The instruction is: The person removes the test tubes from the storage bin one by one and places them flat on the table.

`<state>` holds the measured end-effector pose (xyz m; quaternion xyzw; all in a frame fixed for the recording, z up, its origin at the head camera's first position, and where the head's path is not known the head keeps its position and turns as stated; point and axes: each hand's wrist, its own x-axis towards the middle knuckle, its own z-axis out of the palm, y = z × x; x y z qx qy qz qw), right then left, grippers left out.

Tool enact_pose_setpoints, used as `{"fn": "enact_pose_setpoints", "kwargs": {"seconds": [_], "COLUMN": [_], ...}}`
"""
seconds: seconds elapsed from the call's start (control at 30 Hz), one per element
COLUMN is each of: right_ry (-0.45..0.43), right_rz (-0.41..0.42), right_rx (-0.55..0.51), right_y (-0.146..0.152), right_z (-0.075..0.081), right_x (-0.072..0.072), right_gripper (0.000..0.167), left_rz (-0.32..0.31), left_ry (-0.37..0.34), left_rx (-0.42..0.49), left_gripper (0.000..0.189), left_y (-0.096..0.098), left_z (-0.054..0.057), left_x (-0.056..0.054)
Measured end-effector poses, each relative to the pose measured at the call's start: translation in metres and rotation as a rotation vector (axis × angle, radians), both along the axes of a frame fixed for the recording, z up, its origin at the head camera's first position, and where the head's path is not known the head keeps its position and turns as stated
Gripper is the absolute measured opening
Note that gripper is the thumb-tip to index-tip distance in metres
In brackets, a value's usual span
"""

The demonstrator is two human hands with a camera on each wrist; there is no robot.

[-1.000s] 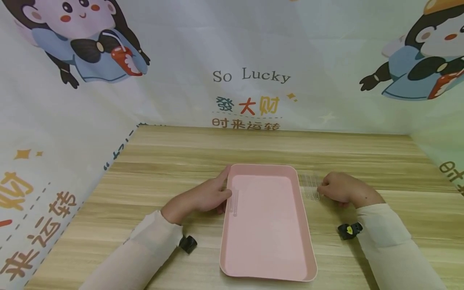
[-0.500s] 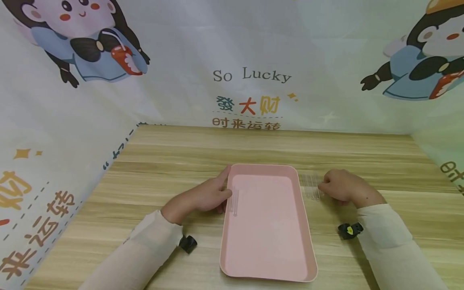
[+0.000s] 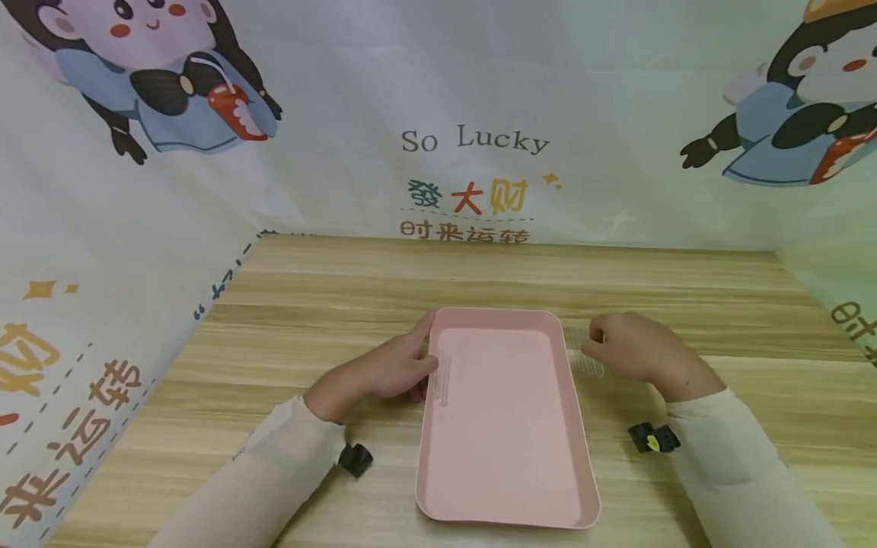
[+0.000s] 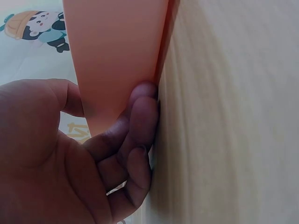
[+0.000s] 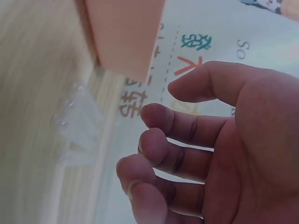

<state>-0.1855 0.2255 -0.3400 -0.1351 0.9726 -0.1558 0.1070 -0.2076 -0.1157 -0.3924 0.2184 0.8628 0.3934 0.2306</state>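
A pink rectangular tray [image 3: 507, 449] lies on the table in the head view. My left hand [image 3: 390, 369] grips its left side, thumb over the rim and the other fingers [image 4: 142, 121] bent against the outer wall. Inside, along that same wall, lie clear thin tubes [image 3: 445, 380]. Several similar clear tubes [image 3: 588, 364] lie side by side on the table, just right of the tray. My right hand [image 3: 633, 346] hovers at them, partly covering them. In the right wrist view its fingers [image 5: 154, 144] are loosely bent, thumb apart, with nothing between; the tubes [image 5: 77, 116] show below the fingertips.
The wood-grain table [image 3: 329, 281] runs back to a printed cloth backdrop [image 3: 473, 91], which also stands along the left and right sides. A small black device [image 3: 654, 438] is strapped at the right sleeve, another black device [image 3: 355, 460] at the left.
My right hand has shifted left and slightly up, now over the tubes beside the tray, with a gap showing between thumb and index finger. My left hand and the tray have not moved.
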Motion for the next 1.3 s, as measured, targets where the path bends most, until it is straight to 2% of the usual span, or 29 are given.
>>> {"fn": "enact_pose_setpoints", "kwargs": {"seconds": [0.2, 0.53, 0.73, 1.3], "right_ry": [0.031, 0.072, 0.107, 0.196], "right_rz": [0.004, 0.032, 0.036, 0.060], "right_rx": [-0.019, -0.119, -0.113, -0.097], "right_y": [-0.012, -0.029, -0.038, -0.062], "right_z": [0.006, 0.008, 0.009, 0.008], "right_x": [0.008, 0.015, 0.017, 0.024], "right_gripper": [0.024, 0.021, 0.020, 0.016], "left_rz": [0.003, -0.001, 0.003, -0.006], "left_ry": [0.004, 0.009, 0.022, -0.006], "left_rx": [-0.007, -0.010, -0.014, 0.004], "left_gripper": [0.083, 0.083, 0.083, 0.083], "left_y": [0.000, 0.001, 0.002, 0.001], "left_z": [0.000, 0.001, 0.002, 0.003], "left_x": [0.001, 0.000, 0.000, 0.000]}}
